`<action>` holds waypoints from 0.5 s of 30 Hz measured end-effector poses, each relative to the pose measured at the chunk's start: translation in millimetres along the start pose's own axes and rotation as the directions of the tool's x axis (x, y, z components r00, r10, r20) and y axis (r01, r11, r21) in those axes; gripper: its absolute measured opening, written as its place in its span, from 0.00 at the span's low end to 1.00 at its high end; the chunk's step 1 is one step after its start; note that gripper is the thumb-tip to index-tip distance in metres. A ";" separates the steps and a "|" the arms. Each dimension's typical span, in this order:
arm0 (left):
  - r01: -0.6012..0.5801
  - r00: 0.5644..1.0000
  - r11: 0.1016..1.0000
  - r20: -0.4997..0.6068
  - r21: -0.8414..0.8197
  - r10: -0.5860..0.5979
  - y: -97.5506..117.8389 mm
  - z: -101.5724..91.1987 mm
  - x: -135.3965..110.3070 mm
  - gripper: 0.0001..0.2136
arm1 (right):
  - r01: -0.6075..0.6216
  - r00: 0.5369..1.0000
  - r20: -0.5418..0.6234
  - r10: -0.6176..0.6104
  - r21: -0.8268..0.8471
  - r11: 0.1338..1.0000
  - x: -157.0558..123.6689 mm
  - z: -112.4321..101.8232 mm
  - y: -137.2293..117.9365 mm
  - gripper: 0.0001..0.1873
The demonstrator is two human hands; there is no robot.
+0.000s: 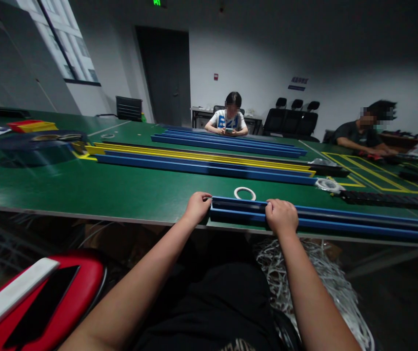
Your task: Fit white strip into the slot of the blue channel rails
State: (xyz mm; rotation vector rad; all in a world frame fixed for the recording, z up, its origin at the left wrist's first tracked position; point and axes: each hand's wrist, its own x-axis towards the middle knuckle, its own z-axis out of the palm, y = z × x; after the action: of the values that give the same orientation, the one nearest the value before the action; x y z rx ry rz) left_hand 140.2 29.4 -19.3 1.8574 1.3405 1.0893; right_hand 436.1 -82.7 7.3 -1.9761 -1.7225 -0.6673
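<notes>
A long blue channel [358,226] with a black strip [238,204] along its inside lies near the table's front edge and runs out of view to the right. At its left end my left hand [198,207] is closed in a pinch. Whatever sits between those fingertips is too small to make out. Farther right, my right hand [282,217] is wrapped over the channel, thumb and fingers gripping its walls. Just behind the channel, between my hands, lies a white tape ring [245,193].
Yellow [201,155] and blue channels [209,168] lie across the green table [150,200]. A wrapped roll [328,185] rests at their right end. A large dark coil [40,148] is at left. Two people sit beyond. A red stool [84,282] carries phone-like objects; white strips [311,278] heap below.
</notes>
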 end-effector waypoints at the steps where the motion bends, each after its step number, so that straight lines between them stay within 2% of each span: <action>1: -0.039 0.999 0.998 -0.010 0.053 0.039 -0.5 -1.1 -0.7 0.10 | 0.001 1.000 -0.005 -0.001 0.002 1.000 -0.6 0.1 0.2 0.17; 5: -0.138 0.989 0.969 -0.019 0.203 0.144 -1.7 -1.9 -4.5 0.08 | 0.000 1.000 -0.009 0.000 0.006 1.000 -1.5 1.3 1.2 0.17; 15: -0.074 0.996 0.986 -0.043 0.150 0.081 -3.2 0.5 -7.8 0.04 | -0.005 1.000 -0.009 0.005 0.008 1.000 -1.7 0.2 -0.4 0.17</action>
State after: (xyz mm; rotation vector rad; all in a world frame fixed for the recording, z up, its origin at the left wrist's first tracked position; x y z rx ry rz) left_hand 137.9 23.0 -24.4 2.0174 1.4214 1.1072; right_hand 435.6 -83.8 6.0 -1.9691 -1.7117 -0.6655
